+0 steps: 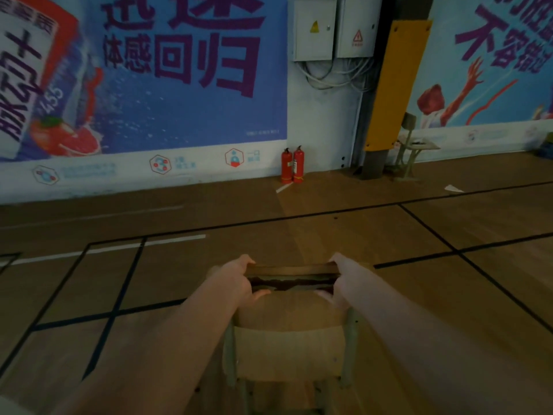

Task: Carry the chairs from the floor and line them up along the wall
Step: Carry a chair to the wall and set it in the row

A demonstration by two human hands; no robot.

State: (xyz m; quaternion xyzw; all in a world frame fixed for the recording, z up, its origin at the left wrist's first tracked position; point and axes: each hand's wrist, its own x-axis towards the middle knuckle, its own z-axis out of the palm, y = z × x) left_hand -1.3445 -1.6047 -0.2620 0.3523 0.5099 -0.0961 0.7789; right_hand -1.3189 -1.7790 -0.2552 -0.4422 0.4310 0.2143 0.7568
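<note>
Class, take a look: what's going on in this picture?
A person grips a light wooden chair with grey metal legs, left hand and right hand on either side of its seat. The poster-covered wall lies ahead across wooden floor; two red fire extinguishers stand at its foot.

— Indoor sports hall?
— Looks so. Wooden plank floor [329,241], marked out with black court lines [431,230] and a white stripe [119,247].
— And along the wall [323,115]?
— Hung with huge advertising banners [179,109], the right one showing a red figure [449,100] with an arm flung up. Yellow padding [395,85] fixed round a column, gym fashion. Two red fire extinguishers [292,166] at the foot, grey electrical boxes [314,28] above. Public venue, clearly, no home.
</note>
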